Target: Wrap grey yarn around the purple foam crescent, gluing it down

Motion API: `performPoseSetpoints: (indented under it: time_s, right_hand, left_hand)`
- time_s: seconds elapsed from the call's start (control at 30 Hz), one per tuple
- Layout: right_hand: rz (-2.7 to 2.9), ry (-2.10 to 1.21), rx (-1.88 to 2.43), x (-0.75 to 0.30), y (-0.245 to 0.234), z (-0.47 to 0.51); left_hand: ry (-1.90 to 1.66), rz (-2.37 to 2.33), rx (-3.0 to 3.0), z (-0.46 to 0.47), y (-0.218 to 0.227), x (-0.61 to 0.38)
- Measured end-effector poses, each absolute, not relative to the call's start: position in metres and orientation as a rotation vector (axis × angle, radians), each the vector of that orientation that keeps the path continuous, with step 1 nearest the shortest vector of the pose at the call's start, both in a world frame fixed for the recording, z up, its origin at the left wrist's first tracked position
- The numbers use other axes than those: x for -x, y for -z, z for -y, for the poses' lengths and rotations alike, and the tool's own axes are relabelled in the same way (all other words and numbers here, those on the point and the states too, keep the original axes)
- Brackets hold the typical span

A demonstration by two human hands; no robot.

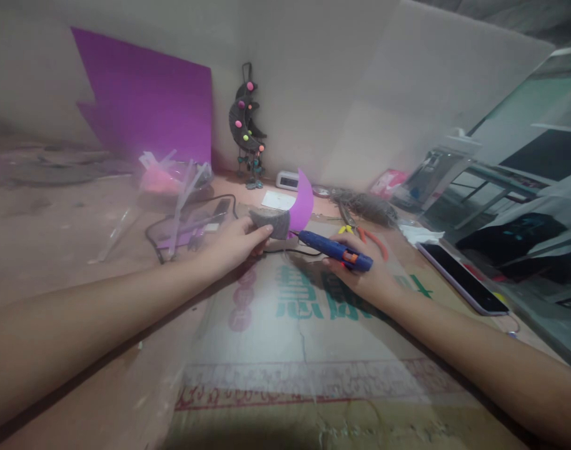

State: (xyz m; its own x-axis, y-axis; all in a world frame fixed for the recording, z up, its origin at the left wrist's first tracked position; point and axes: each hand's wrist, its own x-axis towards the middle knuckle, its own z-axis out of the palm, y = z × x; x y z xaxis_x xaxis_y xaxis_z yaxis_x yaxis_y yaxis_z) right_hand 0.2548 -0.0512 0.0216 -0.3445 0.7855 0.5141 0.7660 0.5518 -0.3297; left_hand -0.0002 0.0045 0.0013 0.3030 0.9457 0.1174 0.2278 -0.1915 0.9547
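Observation:
My left hand [248, 240] pinches a crescent moon cutout that is part grey and part bare purple. Grey yarn [278, 223] covers its lower left half, while the purple crescent [304, 203] curves up to a point on the right. In my right hand [355, 265] is a blue hot glue gun [332, 248], a small red light glowing near its grip. The nozzle points left, close to the crescent's edge where grey meets purple; whether it touches, I cannot tell. Both hands are above the printed board.
A printed cardboard sheet [257, 337] covers the tabletop. Behind are a yarn bundle [372, 208], orange-handled pliers [374, 242] and a small clock [287, 180]. A phone [463, 278] lies right; clear glue sticks [180, 206] lie left. Decorated moons [243, 122] hang beside purple sheets [158, 100].

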Motion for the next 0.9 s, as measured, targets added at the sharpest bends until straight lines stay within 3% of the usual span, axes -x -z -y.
performPoseSetpoints:
  time_s: [0.9]
  right_hand:
    - [2.171,0.089,1.298,-0.2577,-0.0192,0.0512]
  left_hand:
    - [-0.959,-1.072,-1.704,-0.0071,0.0032,0.0022]
